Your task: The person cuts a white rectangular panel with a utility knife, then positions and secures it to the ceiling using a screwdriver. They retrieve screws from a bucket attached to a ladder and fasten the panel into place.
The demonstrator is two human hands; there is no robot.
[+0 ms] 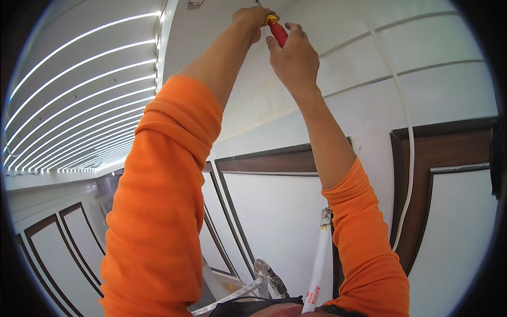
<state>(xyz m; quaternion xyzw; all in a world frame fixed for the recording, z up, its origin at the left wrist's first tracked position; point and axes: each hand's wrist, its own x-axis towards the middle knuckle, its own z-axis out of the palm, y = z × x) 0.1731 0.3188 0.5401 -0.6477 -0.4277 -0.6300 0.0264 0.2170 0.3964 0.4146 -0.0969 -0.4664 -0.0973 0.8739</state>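
Note:
Both my arms, in orange sleeves, reach up toward the white ceiling. A screwdriver [278, 35] with a red and yellow handle points up and to the left between my hands. My right hand [296, 59] has its thumb and fingers around the lower end of the handle. Just above the yellow collar, my left hand [253, 20] is closed around the metal shaft; its fingers are partly hidden. The shaft's tip runs off the top edge, so what it meets cannot be seen.
A small metal fitting [195, 5] sits on the ceiling left of my hands. Rows of lit strips [79, 100] line the left ceiling. A white cable [410, 142] hangs down the panelled wall. Below are a paint-spattered ladder [262, 285] and a cigarette [318, 264] with an ash tip.

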